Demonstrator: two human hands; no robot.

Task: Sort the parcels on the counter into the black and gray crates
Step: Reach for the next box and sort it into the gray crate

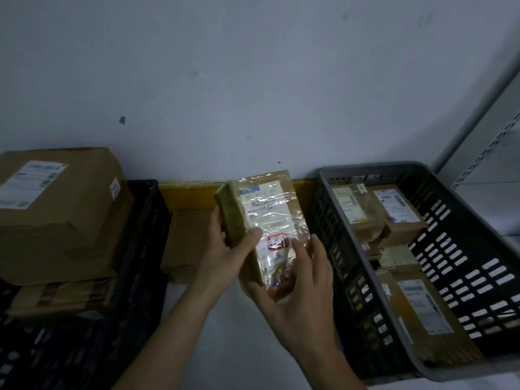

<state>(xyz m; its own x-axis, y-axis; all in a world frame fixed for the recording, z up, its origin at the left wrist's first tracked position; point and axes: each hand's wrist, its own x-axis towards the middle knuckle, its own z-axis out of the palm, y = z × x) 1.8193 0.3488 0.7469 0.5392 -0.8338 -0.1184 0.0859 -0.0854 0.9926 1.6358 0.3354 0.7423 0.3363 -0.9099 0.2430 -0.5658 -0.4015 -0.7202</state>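
Grip first: my left hand (225,249) holds the taped parcel (264,232) by its left edge, thumb curled over the label face and fingers hidden behind. My right hand (298,288) cups the lower end, fingers bent round the bottom corner. Both hands pinch it, and it hangs tilted in the air above the table (225,347), between the two crates.

I judge this parcel stiff and box-like, probably not heavy, since it sits easily in two hands. The clear tape over the label looks glossy and likely slick, so I would keep my hold on the brown paper edges and corners, not on the shiny face.

Behind it, a flat brown parcel (185,243) lies on the table against a yellow strip (188,195) at the wall. To the left, the black crate (140,235) carries a stack topped by a large labelled box (56,198). To the right, the gray crate (455,249) holds several small labelled parcels (394,212).
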